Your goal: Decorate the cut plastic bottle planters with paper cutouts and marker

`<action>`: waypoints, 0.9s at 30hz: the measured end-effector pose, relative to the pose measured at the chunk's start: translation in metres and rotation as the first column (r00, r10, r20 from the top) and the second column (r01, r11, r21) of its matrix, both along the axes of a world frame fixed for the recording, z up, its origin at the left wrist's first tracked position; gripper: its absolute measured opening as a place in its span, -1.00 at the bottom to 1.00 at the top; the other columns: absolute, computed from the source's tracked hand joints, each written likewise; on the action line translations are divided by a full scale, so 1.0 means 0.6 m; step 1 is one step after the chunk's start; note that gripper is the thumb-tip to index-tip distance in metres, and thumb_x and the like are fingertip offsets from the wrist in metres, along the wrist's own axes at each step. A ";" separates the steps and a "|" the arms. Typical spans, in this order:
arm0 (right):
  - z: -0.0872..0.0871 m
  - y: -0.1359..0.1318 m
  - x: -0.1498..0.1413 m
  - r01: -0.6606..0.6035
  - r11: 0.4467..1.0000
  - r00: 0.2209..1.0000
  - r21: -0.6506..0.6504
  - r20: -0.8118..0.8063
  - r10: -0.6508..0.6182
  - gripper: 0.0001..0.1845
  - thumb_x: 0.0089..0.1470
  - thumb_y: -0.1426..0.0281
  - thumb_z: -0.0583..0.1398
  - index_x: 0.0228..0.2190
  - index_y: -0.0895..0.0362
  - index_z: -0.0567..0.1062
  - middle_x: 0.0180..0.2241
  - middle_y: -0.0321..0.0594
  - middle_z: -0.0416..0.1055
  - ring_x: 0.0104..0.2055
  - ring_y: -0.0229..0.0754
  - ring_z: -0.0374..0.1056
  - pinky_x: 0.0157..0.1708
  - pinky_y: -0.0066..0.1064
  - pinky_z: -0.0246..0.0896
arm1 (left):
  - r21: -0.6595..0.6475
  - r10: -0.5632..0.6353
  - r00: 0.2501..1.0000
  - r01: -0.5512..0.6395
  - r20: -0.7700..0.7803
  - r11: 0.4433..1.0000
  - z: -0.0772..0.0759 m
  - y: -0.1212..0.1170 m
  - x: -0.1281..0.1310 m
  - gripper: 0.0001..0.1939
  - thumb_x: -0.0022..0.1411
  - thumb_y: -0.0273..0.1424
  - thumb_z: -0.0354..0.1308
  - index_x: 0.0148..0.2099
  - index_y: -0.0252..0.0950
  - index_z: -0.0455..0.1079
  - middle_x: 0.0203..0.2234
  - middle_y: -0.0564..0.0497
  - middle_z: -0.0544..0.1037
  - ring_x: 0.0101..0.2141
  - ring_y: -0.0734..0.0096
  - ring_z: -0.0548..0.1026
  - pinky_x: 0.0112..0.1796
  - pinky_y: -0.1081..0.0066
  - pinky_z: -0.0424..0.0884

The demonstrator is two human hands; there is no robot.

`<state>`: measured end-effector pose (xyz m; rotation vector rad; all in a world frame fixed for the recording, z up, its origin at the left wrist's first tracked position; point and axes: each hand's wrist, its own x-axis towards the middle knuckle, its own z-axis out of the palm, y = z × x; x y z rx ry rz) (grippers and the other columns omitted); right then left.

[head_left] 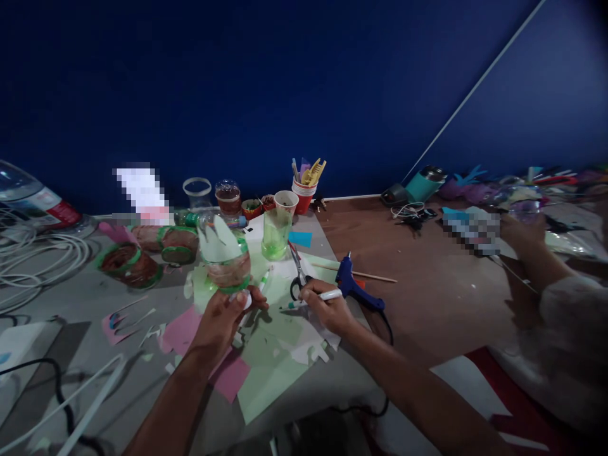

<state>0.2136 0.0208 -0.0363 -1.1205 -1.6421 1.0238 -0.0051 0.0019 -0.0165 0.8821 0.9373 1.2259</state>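
Observation:
My left hand (231, 311) is closed at the underside of a cut plastic bottle piece (228, 271), which has brown sides, green edges and pale green pointed paper standing up from it. A small white part shows by my thumb; its kind is unclear. In my right hand (327, 307) is a white marker (331, 294) with a green tip end, pointing left over a pale green paper sheet (273, 380). Scissors (298, 275) lie just beyond my right hand, beside a blue glue gun (355, 286). A second green-and-white marker (265, 278) lies between my hands.
Pink paper pieces (230, 373) and scraps lie about. Behind stand a green-tinted clear cup (276, 231) and red cups (304, 197) holding plastic cutlery. More brown bottle pieces (130, 265), coiled white cables (42, 263) and a large bottle (40, 202) are left. Another person's arm (541, 253) reaches in right.

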 end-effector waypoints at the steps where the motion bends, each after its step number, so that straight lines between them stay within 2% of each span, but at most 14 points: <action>1: -0.002 0.000 0.001 0.015 1.000 1.000 0.013 -0.007 -0.015 -0.67 0.10 0.22 0.09 -0.51 0.19 0.44 -0.58 -0.26 0.33 -0.52 -0.28 0.24 -0.49 -0.45 0.13 | 0.022 0.033 0.999 -0.034 0.031 0.999 0.004 0.001 -0.002 -0.75 0.09 -0.21 0.22 -0.30 -0.30 0.42 -0.42 -0.01 0.49 -0.38 0.32 0.49 -0.18 0.20 0.42; 4: -0.006 0.000 0.001 0.018 1.000 0.999 0.005 -0.032 -0.018 -0.70 0.10 0.20 0.10 -0.39 0.19 0.46 -0.57 -0.28 0.32 -0.56 -0.32 0.20 -0.55 -0.48 0.12 | 0.076 0.086 0.993 -0.092 0.080 0.993 0.015 0.003 -0.008 -0.77 0.09 -0.22 0.21 -0.39 -0.30 0.42 -0.45 0.01 0.48 -0.40 0.36 0.47 -0.13 0.18 0.41; 7: -0.005 0.000 -0.002 0.021 0.998 0.993 -0.065 -0.112 -0.028 -0.70 0.08 0.20 0.11 -0.31 0.19 0.43 -0.57 -0.30 0.32 -0.59 -0.33 0.21 -0.58 -0.48 0.13 | 0.088 0.108 0.990 -0.116 0.086 0.989 0.019 0.004 -0.011 -0.77 0.09 -0.21 0.20 -0.40 -0.30 0.40 -0.46 0.02 0.47 -0.42 0.37 0.46 -0.16 0.19 0.42; 12: -0.004 0.000 -0.002 -0.010 0.990 0.973 -0.140 -0.230 -0.022 -0.65 0.05 0.19 0.14 -0.20 0.17 0.41 -0.46 -0.24 0.38 -0.47 -0.26 0.31 -0.43 -0.41 0.25 | 0.077 0.115 0.989 -0.123 0.093 0.989 0.020 0.002 -0.010 -0.77 0.08 -0.21 0.21 -0.36 -0.28 0.40 -0.47 0.02 0.47 -0.44 0.36 0.45 -0.21 0.19 0.43; 16: -0.006 -0.001 0.000 -0.043 0.987 0.983 -0.158 -0.185 0.013 -0.72 -0.05 0.26 0.23 -0.30 0.15 0.45 -0.44 -0.27 0.36 -0.47 -0.31 0.24 -0.48 -0.48 0.15 | 0.057 0.108 0.991 -0.113 0.081 0.992 0.019 0.003 -0.011 -0.76 0.08 -0.20 0.22 -0.38 -0.29 0.42 -0.46 0.02 0.49 -0.43 0.37 0.46 -0.22 0.23 0.43; 19: 0.000 -0.004 -0.001 -0.038 0.984 0.984 -0.176 -0.177 0.006 -0.79 -0.06 0.27 0.22 -0.44 0.17 0.42 -0.58 -0.37 0.25 -0.57 -0.38 0.10 -0.58 -0.53 0.03 | 0.041 0.073 0.996 -0.075 0.044 0.996 0.016 0.003 -0.011 -0.72 0.10 -0.18 0.20 -0.42 -0.32 0.41 -0.44 0.00 0.50 -0.39 0.35 0.48 -0.22 0.25 0.42; 22: 0.008 -0.006 -0.002 -0.014 0.984 0.991 -0.178 -0.130 -0.010 -0.78 -0.03 0.28 0.18 -0.54 0.18 0.37 -0.68 -0.43 0.10 -0.63 -0.41 -0.01 -0.63 -0.54 -0.06 | -0.014 0.038 0.999 -0.038 -0.025 0.999 0.011 0.001 -0.009 -0.71 0.10 -0.16 0.19 -0.33 -0.31 0.42 -0.41 -0.03 0.52 -0.37 0.32 0.49 -0.26 0.26 0.43; 25: 0.006 -0.005 -0.002 -0.006 0.989 0.995 -0.146 -0.102 -0.009 -0.76 0.00 0.27 0.17 -0.56 0.18 0.37 -0.67 -0.42 0.12 -0.64 -0.41 0.02 -0.65 -0.54 -0.03 | -0.043 -0.028 0.995 0.024 -0.098 0.999 0.006 0.001 -0.006 -0.68 0.09 -0.14 0.19 -0.31 -0.33 0.43 -0.37 -0.08 0.54 -0.40 0.32 0.49 -0.30 0.29 0.44; 27: -0.001 -0.004 -0.001 -0.024 0.991 0.990 -0.131 -0.143 0.006 -0.75 0.03 0.24 0.16 -0.44 0.19 0.42 -0.62 -0.38 0.21 -0.63 -0.39 0.13 -0.65 -0.54 0.06 | -0.042 -0.063 0.990 0.059 -0.126 0.997 0.003 0.001 -0.005 -0.65 0.07 -0.12 0.21 -0.32 -0.34 0.44 -0.38 -0.10 0.54 -0.41 0.31 0.49 -0.32 0.30 0.44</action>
